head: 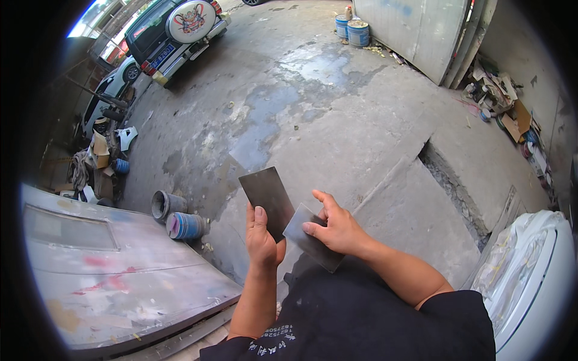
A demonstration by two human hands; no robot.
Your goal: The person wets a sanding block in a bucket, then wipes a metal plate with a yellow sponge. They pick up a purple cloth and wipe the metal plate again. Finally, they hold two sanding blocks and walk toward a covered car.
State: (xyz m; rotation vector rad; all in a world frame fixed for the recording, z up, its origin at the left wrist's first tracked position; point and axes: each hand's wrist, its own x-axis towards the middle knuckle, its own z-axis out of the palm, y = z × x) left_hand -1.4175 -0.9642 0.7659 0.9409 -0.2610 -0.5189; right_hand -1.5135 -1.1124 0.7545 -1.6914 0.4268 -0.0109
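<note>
My left hand [262, 239] holds a dark, flat rectangular plate [269, 198] upright, with the thumb on its near face. My right hand [341, 225] grips a second thin rectangular plate [311, 239], greyish and shinier at its upper left part, with the thumb across its face and the index finger raised off it. The two plates are close side by side in front of my black shirt, and their edges overlap in view. Whether they touch, I cannot tell. The far sides of both plates are hidden.
A paint-marked metal door [149, 280] stands at lower left, beside two buckets [187, 225]. A gap [451, 189] runs through the concrete floor at right. A white vehicle part with plastic film [533, 270] is at lower right. A parked car [176, 40] and blue pails [358, 34] stand farther off.
</note>
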